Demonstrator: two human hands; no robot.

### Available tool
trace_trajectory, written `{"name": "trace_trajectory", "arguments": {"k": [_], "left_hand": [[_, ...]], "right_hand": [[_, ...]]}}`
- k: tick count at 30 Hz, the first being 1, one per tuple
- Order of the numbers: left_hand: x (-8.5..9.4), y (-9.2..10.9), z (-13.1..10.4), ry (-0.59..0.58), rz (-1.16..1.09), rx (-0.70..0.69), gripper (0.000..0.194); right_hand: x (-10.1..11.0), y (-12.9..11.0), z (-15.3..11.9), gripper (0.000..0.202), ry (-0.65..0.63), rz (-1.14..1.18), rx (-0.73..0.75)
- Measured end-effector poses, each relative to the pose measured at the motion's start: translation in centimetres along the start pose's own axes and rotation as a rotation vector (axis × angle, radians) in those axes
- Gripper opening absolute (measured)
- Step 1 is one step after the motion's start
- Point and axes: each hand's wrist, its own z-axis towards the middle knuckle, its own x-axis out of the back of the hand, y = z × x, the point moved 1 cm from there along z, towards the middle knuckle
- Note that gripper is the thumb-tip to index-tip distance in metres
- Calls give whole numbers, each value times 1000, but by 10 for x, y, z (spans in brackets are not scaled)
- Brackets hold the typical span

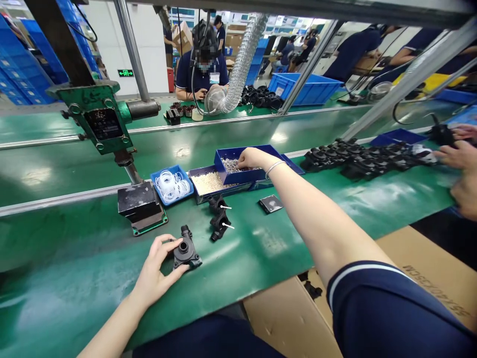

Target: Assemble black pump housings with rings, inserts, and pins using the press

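Observation:
My left hand (158, 266) grips a black plastic pump housing (185, 252) by its sides, thumb in front and fingers behind, while the part rests on the green bench. Farther forward, my right hand (252, 158) dips into a blue bin (270, 150) of small metal pins (230, 164). Its fingers are curled together, and whatever they pinch is hidden. Two black housings (219, 221) with white shafts sticking out lie between my hands. Beside the bin stand a tray of small cream-coloured pieces (207, 183) and a blue tray of white rings (172, 184).
At left a green-headed press (99, 119) stands over a black block (139, 201). A small dark square plate (271, 204) lies below my right forearm. Rows of black housings (357, 159) and a co-worker's hands (462, 154) are at right. Another person (203, 64) works across the bench.

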Motion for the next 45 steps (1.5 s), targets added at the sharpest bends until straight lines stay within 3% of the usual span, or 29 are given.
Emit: {"name": "trace_trajectory", "arguments": {"k": [6, 10, 13, 17, 21, 23, 26, 29, 31, 34, 38, 41, 45], "left_hand": [[11, 3, -2, -51, 26, -21, 59], [22, 4, 7, 48, -61, -24, 60], [30, 11, 21, 135, -131, -23, 55], [30, 33, 44, 249, -207, 5, 45], [19, 62, 69, 284, -389, 34, 41], [16, 72, 78, 297, -474, 57, 38], [21, 80, 84, 310, -489, 124, 18], [31, 81, 80, 221, -581, 235, 20], [37, 79, 76, 147, -685, 306, 21], [42, 74, 68, 94, -793, 353, 21], [40, 63, 58, 137, -915, 390, 23], [36, 54, 52, 177, -922, 437, 22], [33, 50, 54, 152, -835, 443, 25]], "right_hand": [[-9, 11, 2, 13, 15, 140, 11], [-1, 25, -3, 18, 89, 295, -16], [10, 23, -11, 27, 153, 429, -1], [13, -12, -40, 32, 182, 620, 114], [-12, -73, -99, 35, -79, 948, 443], [-29, -99, -131, 29, -180, 951, 581], [-48, -122, -167, 17, -103, 826, 695], [-58, -130, -183, 16, -10, 814, 753], [-62, -133, -186, 15, -35, 884, 753], [-69, -138, -185, 17, -109, 1085, 671], [-86, -137, -182, 25, -69, 1288, 510], [-100, -134, -182, 24, -77, 1262, 477], [-106, -136, -184, 17, -52, 1049, 628]]}}
